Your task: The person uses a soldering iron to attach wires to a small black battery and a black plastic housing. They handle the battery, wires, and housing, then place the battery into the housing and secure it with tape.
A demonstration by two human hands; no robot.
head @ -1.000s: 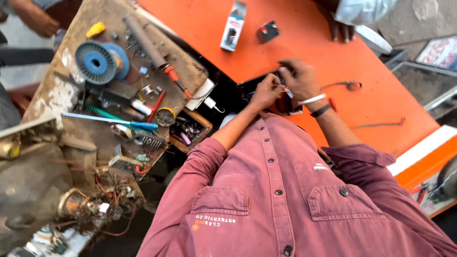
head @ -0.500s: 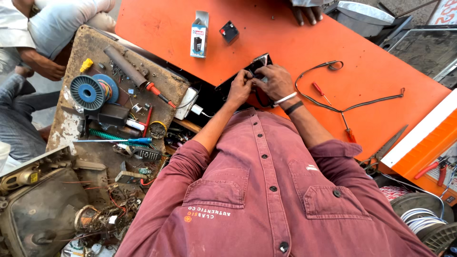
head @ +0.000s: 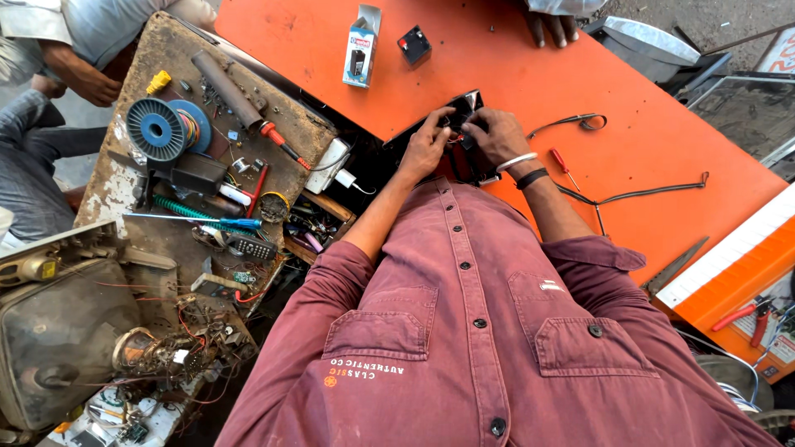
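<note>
1. The big orange table (head: 530,74) fills the top of the view, and its near edge is where the work is: a flat black device (head: 431,136) sits right at that edge, straight ahead of the chest of the person in the maroon shirt (head: 464,331), tilted so that its long axis runs from lower left up to upper right.
2. Off to the left stands a worn wooden tool board (head: 178,211), crowded with a blue wire spool (head: 156,129), a blue-handled screwdriver (head: 236,222) and loose parts, well apart from the device.
3. Left hand (head: 424,149) lies on the device's lower-left part, fingers curled down over it, gripping.
4. Right hand (head: 495,136), with a white bangle and a dark band at the wrist, meets it from the upper right, fingertips pinched at the device's top edge; what they pinch is too small to tell.
5. Both hands are on it and almost touch each other, neither clearly nearer.
6. A thin black cable (head: 629,196) trails on the table to the right, near the right forearm.
</note>
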